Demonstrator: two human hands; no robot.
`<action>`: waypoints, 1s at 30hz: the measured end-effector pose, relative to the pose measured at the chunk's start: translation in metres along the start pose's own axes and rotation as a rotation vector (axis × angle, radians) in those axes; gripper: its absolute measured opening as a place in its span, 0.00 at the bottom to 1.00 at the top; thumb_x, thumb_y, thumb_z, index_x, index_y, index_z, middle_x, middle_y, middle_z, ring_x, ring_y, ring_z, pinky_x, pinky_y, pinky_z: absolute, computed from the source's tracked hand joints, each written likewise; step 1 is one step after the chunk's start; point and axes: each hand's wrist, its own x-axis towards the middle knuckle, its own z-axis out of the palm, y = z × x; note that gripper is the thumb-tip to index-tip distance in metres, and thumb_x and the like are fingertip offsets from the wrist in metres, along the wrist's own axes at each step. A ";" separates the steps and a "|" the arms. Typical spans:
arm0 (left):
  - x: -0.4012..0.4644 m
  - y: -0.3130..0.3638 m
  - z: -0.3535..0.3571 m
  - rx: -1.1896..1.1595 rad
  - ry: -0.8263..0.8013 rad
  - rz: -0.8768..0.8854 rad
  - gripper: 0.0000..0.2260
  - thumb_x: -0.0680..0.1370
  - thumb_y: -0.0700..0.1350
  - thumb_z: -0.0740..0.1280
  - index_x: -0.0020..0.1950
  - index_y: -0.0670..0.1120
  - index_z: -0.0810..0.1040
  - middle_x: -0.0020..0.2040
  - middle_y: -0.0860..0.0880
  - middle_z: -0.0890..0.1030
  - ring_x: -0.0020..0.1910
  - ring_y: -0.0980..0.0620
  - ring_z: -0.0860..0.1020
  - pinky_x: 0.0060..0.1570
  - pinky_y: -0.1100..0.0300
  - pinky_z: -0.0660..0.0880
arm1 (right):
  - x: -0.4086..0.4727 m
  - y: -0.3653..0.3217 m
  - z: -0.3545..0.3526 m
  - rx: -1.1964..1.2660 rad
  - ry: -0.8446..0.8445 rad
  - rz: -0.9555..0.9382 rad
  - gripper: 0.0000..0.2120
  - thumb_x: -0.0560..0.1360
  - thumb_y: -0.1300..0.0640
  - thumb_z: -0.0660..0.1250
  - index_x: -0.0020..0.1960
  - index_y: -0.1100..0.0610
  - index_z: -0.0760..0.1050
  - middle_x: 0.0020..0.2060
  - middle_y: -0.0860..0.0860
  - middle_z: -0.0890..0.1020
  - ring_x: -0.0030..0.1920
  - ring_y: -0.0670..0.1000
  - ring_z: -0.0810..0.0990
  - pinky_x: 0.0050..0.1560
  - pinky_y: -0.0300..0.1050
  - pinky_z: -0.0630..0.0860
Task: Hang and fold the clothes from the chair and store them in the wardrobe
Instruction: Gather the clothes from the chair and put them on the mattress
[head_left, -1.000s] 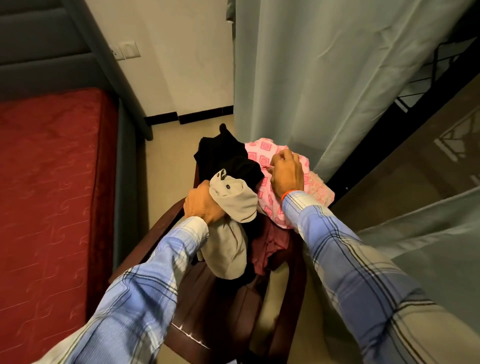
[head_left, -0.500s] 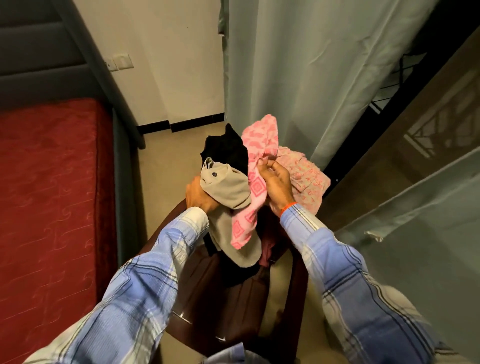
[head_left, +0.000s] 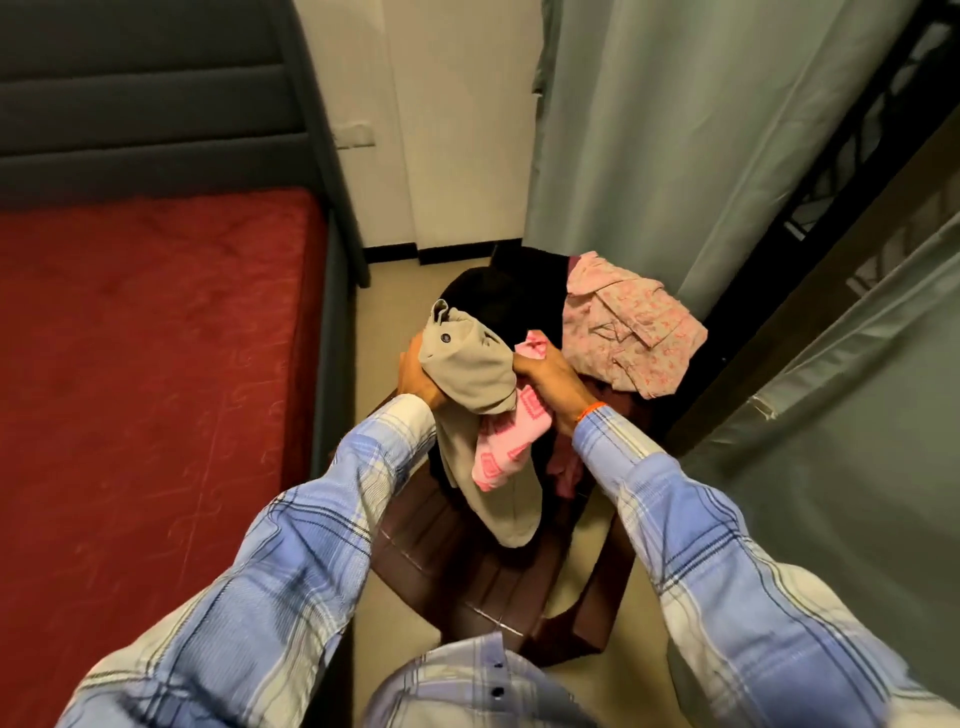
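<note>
A dark brown chair (head_left: 447, 551) stands in front of me with clothes piled on its back. My left hand (head_left: 415, 382) grips a beige garment (head_left: 467, 374) with a dark button, lifted above the seat and hanging down. My right hand (head_left: 553, 387) grips a pink patterned cloth (head_left: 506, 447) right beside it, the cloth dangling over the beige one. A black garment (head_left: 498, 296) and a pale pink floral piece (head_left: 631, 332) lie on the chair back. A maroon garment (head_left: 566, 467) shows below my right wrist.
A bed with a red cover (head_left: 145, 395) and grey headboard (head_left: 145, 93) fills the left. Grey-green curtains (head_left: 675, 130) hang behind the chair and at the right (head_left: 857, 467). A dark frame (head_left: 810, 223) runs diagonally at the right. Beige floor (head_left: 395, 301) shows between bed and chair.
My right hand has pulled the pink patterned cloth off the pile and brought it next to the beige garment, uncovering the floral piece. Both hands rose a little.
</note>
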 end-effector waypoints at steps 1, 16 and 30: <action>-0.013 -0.005 -0.006 -0.004 0.021 -0.028 0.10 0.79 0.42 0.65 0.57 0.38 0.76 0.59 0.34 0.78 0.53 0.43 0.76 0.59 0.48 0.71 | -0.009 0.004 0.007 0.011 -0.006 0.011 0.17 0.67 0.57 0.71 0.54 0.56 0.73 0.48 0.51 0.81 0.49 0.50 0.81 0.51 0.45 0.75; -0.192 -0.100 -0.184 -0.082 0.467 -0.221 0.14 0.76 0.48 0.63 0.58 0.42 0.71 0.64 0.32 0.75 0.63 0.38 0.74 0.61 0.48 0.69 | -0.100 0.064 0.221 0.035 -0.413 0.117 0.28 0.66 0.56 0.74 0.64 0.65 0.74 0.58 0.62 0.81 0.60 0.61 0.80 0.63 0.60 0.75; -0.248 -0.295 -0.421 -0.099 0.827 -0.362 0.01 0.76 0.44 0.63 0.47 0.48 0.72 0.50 0.47 0.73 0.51 0.53 0.67 0.43 0.68 0.61 | -0.140 0.115 0.519 -0.045 -0.731 0.165 0.32 0.63 0.55 0.76 0.64 0.66 0.74 0.58 0.60 0.82 0.60 0.61 0.80 0.63 0.60 0.75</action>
